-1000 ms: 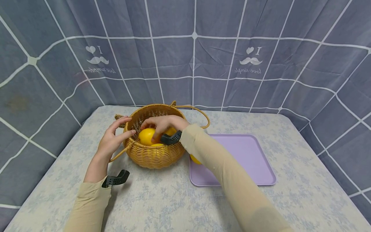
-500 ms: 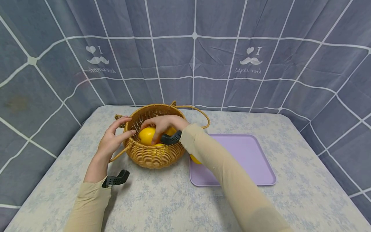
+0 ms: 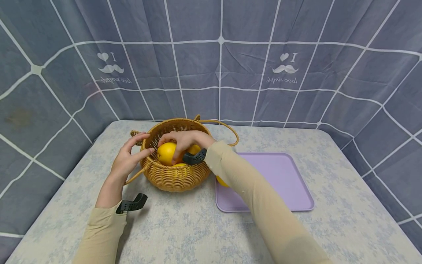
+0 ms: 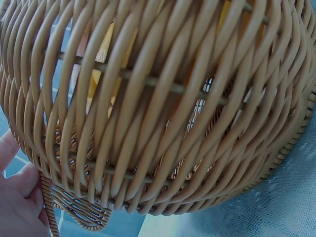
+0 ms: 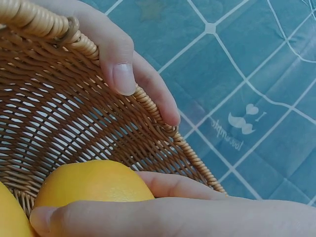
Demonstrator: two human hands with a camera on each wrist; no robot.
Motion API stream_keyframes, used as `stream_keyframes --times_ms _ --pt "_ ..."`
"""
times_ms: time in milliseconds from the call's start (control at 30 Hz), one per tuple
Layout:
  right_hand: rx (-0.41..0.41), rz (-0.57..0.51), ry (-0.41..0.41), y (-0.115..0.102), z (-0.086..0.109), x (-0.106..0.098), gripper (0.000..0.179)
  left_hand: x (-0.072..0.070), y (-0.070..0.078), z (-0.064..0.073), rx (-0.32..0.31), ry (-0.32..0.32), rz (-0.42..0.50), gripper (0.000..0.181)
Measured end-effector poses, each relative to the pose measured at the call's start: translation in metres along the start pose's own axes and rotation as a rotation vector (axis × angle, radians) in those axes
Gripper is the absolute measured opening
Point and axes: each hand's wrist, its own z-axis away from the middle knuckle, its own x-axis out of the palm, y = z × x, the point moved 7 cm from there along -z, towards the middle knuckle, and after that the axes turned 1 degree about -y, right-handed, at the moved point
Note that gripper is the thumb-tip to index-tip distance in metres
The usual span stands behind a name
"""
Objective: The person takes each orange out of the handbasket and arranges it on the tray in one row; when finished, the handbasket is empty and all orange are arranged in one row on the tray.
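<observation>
Fruit barely shifted (backdrop: mirrored "love simple").

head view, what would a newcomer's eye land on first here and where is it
The eye would probably go first to the bright yellow fruit that the right hand grips inside the wicker basket, left of centre. The left hand grips that basket on its left side. Next would likely come the flat purple tray to the basket's right, partly covered from view by the right sleeve.
</observation>
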Motion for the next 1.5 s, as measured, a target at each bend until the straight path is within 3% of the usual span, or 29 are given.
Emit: stream_keyframes --times_ms 167,467,933,1167,1500 --pt "0.001 -0.076 -0.007 0.000 0.001 0.001 0.065 0.000 0.002 0.000 0.023 0.000 0.019 0.058" --pt "-0.026 -0.064 0.048 -0.001 0.003 -0.002 0.062 -0.001 0.002 0.001 0.005 0.008 0.013 0.059" --pt "-0.176 -0.101 0.192 -0.014 0.014 -0.016 0.062 -0.001 0.000 0.001 -0.009 0.003 0.019 0.059" --pt "-0.201 -0.098 0.265 -0.014 0.026 -0.023 0.062 -0.001 -0.004 -0.001 -0.016 0.004 0.017 0.061" --pt "-0.249 -0.192 0.357 -0.020 0.056 -0.032 0.060 0.000 0.000 0.000 -0.008 0.007 0.005 0.061"
